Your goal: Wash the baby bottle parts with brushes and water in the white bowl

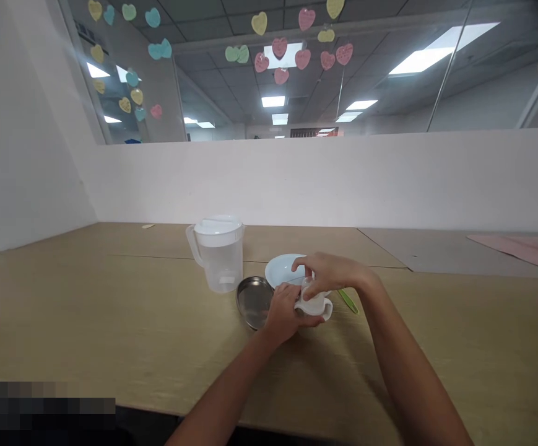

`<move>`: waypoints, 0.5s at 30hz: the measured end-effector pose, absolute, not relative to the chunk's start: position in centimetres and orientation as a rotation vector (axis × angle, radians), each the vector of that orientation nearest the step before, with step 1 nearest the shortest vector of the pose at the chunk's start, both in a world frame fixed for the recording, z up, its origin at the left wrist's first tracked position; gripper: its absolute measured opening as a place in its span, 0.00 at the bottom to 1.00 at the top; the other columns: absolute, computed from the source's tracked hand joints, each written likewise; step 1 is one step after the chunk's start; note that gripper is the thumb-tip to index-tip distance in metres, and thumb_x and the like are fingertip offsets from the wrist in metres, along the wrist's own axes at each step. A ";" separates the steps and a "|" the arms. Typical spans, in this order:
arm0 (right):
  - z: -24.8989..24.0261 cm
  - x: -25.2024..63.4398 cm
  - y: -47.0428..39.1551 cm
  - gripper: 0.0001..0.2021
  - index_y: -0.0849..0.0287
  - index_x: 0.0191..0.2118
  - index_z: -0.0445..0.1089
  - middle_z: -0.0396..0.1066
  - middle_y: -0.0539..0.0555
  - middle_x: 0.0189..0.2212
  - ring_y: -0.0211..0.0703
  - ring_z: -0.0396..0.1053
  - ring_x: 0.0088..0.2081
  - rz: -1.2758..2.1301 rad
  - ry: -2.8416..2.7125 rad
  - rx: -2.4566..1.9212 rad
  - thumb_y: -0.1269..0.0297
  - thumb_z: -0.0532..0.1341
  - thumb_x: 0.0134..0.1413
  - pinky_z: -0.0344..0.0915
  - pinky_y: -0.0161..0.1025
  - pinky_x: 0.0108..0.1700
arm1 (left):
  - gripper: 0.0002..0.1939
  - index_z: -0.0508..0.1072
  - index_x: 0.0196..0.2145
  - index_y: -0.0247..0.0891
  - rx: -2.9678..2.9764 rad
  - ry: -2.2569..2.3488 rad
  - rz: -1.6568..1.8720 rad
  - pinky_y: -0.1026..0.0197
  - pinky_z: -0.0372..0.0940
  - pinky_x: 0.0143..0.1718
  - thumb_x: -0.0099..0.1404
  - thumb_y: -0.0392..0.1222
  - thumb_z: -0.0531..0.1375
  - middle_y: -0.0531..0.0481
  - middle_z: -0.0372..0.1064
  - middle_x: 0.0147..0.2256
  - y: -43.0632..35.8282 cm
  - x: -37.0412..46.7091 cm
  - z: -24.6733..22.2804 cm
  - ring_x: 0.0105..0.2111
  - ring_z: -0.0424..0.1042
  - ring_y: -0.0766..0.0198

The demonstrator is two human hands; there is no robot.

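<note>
My left hand [287, 313] is wrapped around a small white cup [314, 306] with a loop handle on its right side. From above, my right hand [328, 272] curls its fingers over a pale, translucent piece at the cup's top. Those fingers partly hide that piece, so its kind is unclear. Just behind the hands lies a white plate [278, 271], partly covered by them. A round metal dish [252, 302] sits directly left of my left hand. The green handle [348, 301] of a utensil shows to the right of the cup.
A translucent lidded pitcher [223, 257] stands behind the metal dish, its handle to the left. A pink cloth [524, 251] lies at the far right on a grey sheet [417, 251]. A white wall [269, 183] and a window border the wooden table [111, 322].
</note>
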State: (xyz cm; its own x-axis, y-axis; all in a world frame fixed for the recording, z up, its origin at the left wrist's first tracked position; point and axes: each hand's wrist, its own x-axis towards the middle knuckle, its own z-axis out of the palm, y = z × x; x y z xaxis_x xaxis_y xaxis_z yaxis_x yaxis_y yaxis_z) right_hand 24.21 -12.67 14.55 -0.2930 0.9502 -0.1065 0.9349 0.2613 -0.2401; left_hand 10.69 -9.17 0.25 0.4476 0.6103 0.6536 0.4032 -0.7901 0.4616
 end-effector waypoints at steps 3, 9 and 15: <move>14.3 24.7 -12.3 0.31 0.55 0.52 0.61 0.70 0.54 0.40 0.44 0.69 0.36 0.519 -2.446 -1.804 0.53 0.65 0.39 0.63 0.35 0.33 | 0.24 0.71 0.32 0.37 2.431 0.868 1.274 0.58 0.62 0.36 0.42 0.55 0.69 0.50 0.69 0.30 -9.1 10.8 0.1 0.33 0.67 0.59; 14.3 25.2 -12.0 0.33 0.55 0.55 0.58 0.68 0.57 0.43 0.40 0.70 0.30 0.804 -2.338 -1.782 0.51 0.63 0.42 0.65 0.33 0.27 | 0.25 0.71 0.33 0.37 2.453 0.868 1.302 0.57 0.63 0.36 0.43 0.57 0.68 0.48 0.70 0.31 -9.0 10.8 -0.2 0.33 0.68 0.57; 14.3 24.5 -12.6 0.30 0.55 0.53 0.61 0.70 0.55 0.40 0.44 0.70 0.36 0.519 -2.348 -1.836 0.53 0.64 0.41 0.64 0.35 0.32 | 0.26 0.71 0.34 0.37 2.432 0.844 1.324 0.58 0.63 0.35 0.42 0.56 0.68 0.48 0.70 0.31 -8.9 10.7 -0.2 0.33 0.68 0.58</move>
